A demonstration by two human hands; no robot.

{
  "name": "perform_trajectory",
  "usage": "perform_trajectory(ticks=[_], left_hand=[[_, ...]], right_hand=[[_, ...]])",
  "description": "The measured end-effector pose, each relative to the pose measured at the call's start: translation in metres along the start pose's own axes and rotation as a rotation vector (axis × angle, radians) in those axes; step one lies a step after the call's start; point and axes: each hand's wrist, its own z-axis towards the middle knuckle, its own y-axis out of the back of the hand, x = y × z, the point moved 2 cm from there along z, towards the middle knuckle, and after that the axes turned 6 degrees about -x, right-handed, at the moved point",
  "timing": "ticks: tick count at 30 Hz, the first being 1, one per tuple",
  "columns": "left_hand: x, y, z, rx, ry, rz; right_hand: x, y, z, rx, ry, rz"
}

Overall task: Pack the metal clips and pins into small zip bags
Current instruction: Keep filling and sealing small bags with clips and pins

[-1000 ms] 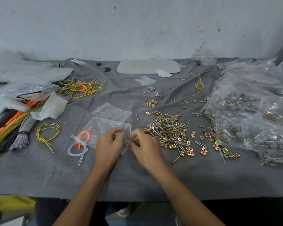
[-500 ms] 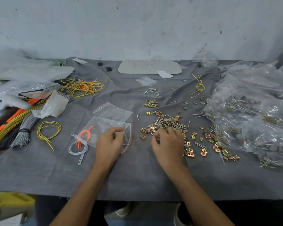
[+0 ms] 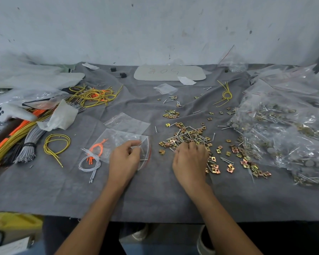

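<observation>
Zip bag [image 3: 118,142] in pinch of left hand [image 3: 124,159]; right hand [image 3: 191,162], grip unclear, atop clips and pins [image 3: 188,135]; bare cloth [image 3: 155,196] nearside.

Bare grey cloth on the counter [image 3: 155,197] runs along the near edge. A heap of clear pin-filled plastic bags [image 3: 284,137] blocks the right edge; bundled yellow, orange and grey wires [image 3: 31,138] block the left. Loose brass clips and steel pins [image 3: 188,135] crowd the middle, a small clear zip bag [image 3: 116,138] beside them

Scuffed, speckled pale wall [image 3: 155,24] behind a grey cloth-covered table [image 3: 155,199].
</observation>
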Motion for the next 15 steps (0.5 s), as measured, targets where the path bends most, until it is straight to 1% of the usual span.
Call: perform_trajectory(ticks=[3,5,7,10,13,15], left_hand=[[-0.002,-0.001,-0.001,0.005,0.007,0.012],[-0.003,-0.001,-0.001,-0.002,0.008,0.018],[-0.004,0.0,0.0,-0.008,-0.003,0.028],[-0.004,0.001,0.001,-0.01,-0.007,0.035],[-0.004,0.001,0.0,-0.009,-0.012,0.052],[-0.006,0.001,0.001,-0.011,-0.023,0.065]], right_hand=[[0.001,0.001,0.0,-0.013,0.037,0.043],[0.007,0.004,-0.001,-0.044,0.125,0.146],[0.02,0.004,-0.003,-0.021,0.219,0.223],[0.046,-0.003,-0.013,0.061,0.338,0.152],[0.061,-0.01,-0.018,0.064,0.37,0.111],[0.061,-0.013,-0.018,0.064,0.381,0.129]])
